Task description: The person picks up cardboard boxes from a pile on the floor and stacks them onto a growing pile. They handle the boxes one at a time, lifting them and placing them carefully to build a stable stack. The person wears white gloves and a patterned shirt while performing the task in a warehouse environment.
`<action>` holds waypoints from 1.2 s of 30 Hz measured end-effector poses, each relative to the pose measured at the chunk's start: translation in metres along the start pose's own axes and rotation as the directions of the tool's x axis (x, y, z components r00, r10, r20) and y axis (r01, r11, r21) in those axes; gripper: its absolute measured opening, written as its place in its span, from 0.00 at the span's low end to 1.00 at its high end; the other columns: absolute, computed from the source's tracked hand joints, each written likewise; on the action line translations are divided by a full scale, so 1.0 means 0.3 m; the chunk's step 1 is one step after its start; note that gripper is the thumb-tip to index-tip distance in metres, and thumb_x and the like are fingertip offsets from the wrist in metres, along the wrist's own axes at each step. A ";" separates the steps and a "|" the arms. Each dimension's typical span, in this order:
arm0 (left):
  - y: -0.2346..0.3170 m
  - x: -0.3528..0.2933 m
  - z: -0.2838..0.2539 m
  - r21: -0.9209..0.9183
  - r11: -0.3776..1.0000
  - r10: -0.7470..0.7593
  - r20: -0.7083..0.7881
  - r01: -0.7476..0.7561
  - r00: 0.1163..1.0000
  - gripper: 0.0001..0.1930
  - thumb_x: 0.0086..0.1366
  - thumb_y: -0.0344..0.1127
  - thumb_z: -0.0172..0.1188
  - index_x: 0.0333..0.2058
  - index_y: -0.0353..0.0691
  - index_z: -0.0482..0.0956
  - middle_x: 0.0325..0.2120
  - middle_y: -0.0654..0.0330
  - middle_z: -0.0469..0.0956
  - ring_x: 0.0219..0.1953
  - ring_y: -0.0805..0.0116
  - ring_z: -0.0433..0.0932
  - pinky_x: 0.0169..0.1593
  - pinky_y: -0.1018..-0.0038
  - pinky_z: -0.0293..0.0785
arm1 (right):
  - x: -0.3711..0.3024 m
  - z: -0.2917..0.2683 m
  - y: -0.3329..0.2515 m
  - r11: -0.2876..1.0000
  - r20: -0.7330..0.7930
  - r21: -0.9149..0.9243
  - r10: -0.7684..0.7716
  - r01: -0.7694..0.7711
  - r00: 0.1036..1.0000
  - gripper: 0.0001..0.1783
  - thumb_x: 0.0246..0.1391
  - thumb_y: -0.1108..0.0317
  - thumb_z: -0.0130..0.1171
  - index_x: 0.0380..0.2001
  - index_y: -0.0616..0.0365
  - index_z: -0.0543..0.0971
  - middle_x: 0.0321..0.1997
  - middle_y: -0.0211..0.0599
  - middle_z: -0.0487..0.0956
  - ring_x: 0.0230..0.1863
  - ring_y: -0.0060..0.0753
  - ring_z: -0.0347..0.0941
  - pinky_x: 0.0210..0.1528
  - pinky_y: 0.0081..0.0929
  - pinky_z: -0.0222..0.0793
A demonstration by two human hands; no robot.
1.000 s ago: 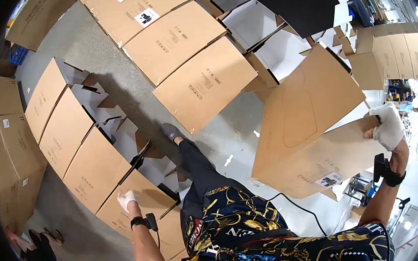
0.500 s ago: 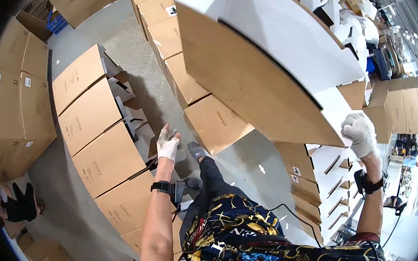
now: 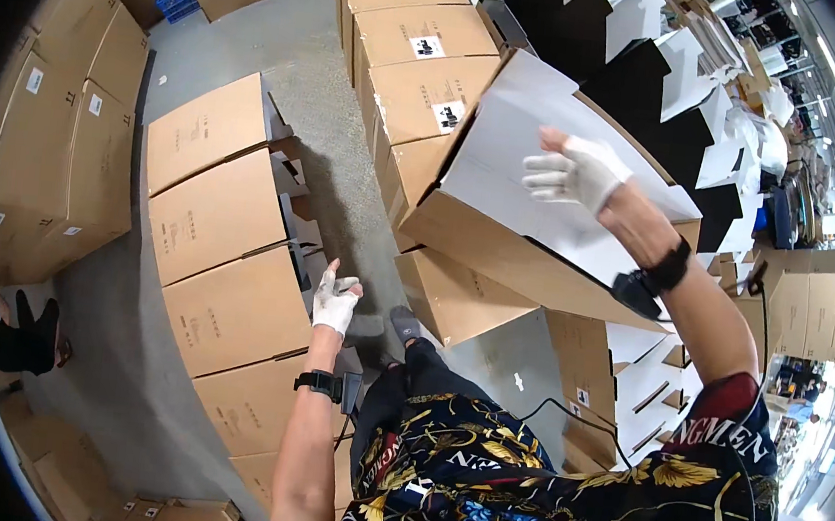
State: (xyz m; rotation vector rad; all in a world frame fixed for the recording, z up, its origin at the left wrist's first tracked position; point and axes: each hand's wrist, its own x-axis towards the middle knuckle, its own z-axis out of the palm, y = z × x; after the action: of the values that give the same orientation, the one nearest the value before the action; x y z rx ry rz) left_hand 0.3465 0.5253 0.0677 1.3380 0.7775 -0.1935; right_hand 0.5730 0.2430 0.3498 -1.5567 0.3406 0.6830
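A large brown carton (image 3: 479, 246) with a white upper face and dark edges lies tilted on other cartons, in front of me on the right. Over that white face is my right hand (image 3: 582, 173) in a white glove, fingers apart and nothing in them; whether it touches the surface I cannot tell. My left hand (image 3: 336, 305), gloved with bare fingertips, hovers open and empty near the flaps of a row of brown cartons (image 3: 236, 313) on my left. Each wrist carries a black strap with a small device.
More cartons (image 3: 429, 36) run away from me beyond the tilted one. Black and white flaps (image 3: 645, 92) fan out at the far right. Stacked cartons (image 3: 97, 139) line the left side, where a person (image 3: 28, 334) is. Grey floor (image 3: 144, 335) runs between the rows. A cable (image 3: 584, 414) crosses by my body.
The large carton has turned and settled lower, away from my right hand. That hand has let go of its near corner and swung left over the white face. My left hand has barely moved.
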 end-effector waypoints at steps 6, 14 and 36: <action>-0.205 -0.158 -0.288 -0.148 0.989 -0.043 -0.148 0.021 0.988 0.33 0.58 0.22 0.57 0.62 0.42 0.58 0.32 0.59 0.79 0.32 0.73 0.76 0.39 0.77 0.74 | 0.339 0.331 0.034 0.983 -0.174 -0.170 -0.104 0.074 0.979 0.07 0.45 0.72 0.63 0.24 0.62 0.75 0.23 0.41 0.76 0.21 0.38 0.73 0.23 0.39 0.73; -0.885 -0.517 -0.953 -0.599 0.800 -0.296 -0.442 -0.032 0.847 0.27 0.63 0.53 0.50 0.44 0.30 0.75 0.29 0.51 0.79 0.25 0.60 0.78 0.29 0.72 0.75 | 0.059 0.360 -0.650 0.791 0.114 -0.483 -0.368 0.375 0.923 0.12 0.36 0.76 0.63 0.29 0.67 0.78 0.28 0.39 0.79 0.29 0.32 0.77 0.36 0.27 0.74; -0.253 -0.103 -0.582 -0.640 0.765 -0.589 -0.647 0.075 0.485 0.35 0.58 0.25 0.58 0.62 0.53 0.55 0.25 0.53 0.77 0.18 0.65 0.76 0.22 0.73 0.72 | 2.052 1.828 -0.686 0.927 0.647 0.193 -0.367 0.322 0.669 0.20 0.46 0.81 0.60 0.45 0.68 0.73 0.42 0.42 0.78 0.41 0.34 0.75 0.48 0.30 0.73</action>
State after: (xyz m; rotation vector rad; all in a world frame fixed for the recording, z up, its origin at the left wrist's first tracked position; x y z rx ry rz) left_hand 0.2135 0.6570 0.0212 0.6241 1.7950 0.3794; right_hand 1.0530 0.9153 0.1513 -1.1584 -0.4778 0.8703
